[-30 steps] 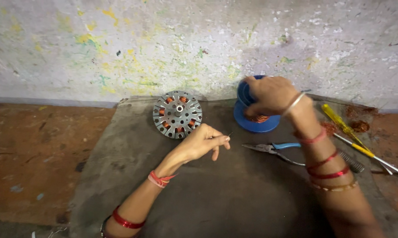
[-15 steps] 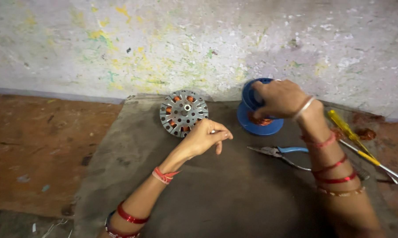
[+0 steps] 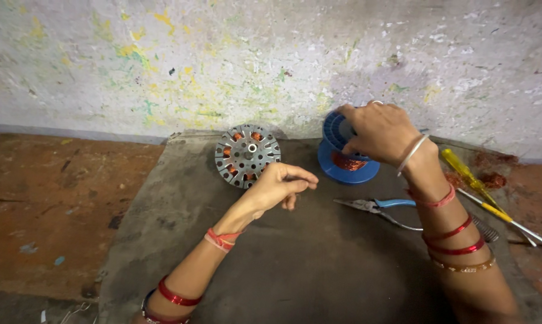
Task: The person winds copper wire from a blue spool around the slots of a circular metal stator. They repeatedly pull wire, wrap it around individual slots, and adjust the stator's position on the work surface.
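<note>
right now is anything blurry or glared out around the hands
Head view: soft even light, no glare; the right hand on the blue spool and the left hand look sharp; the forearms at the bottom edge go slightly soft; shadows are faint.

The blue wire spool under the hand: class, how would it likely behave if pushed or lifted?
The blue wire spool has round flanges, so on its side it would probably roll. Standing on its wide bottom flange, it looks stable. Little copper wire shows, so it is likely light.

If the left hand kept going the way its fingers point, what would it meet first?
The left hand points right across the mat; probably the pliers' tips first, though depth is unclear.
</note>
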